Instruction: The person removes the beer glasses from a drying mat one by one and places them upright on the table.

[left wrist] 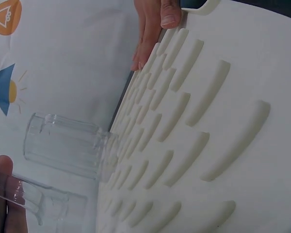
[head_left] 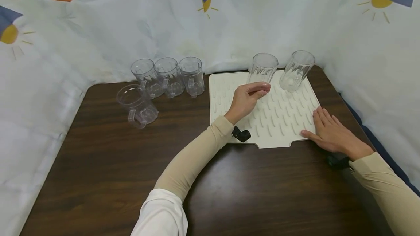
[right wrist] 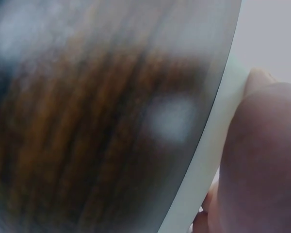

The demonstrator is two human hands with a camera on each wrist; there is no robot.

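My left hand (head_left: pixel 247 100) pinches a clear glass mug (head_left: pixel 263 65) over the back of a white ridged mat (head_left: pixel 262 128). Its fingers cover the mug's lower part in the head view. In the left wrist view, fingertips (left wrist: pixel 2 165) lie against the glass. Just to the right, a second glass mug (head_left: pixel 296 70) stands on the mat, also visible in the left wrist view (left wrist: pixel 63 145). My right hand (head_left: pixel 331 130) rests with fingers extended on the mat's right edge, thumb toward the front corner. The right wrist view is blurred, with the thumb (right wrist: pixel 262 155) beside the mat's pale edge.
Several more clear mugs are grouped at the back left of the dark wooden table (head_left: pixel 131 177). Three form a row, including one mug (head_left: pixel 191 77) nearest the mat; another mug (head_left: pixel 137 105) stands in front of them. White printed fabric (head_left: pixel 147 21) encloses the back and sides.
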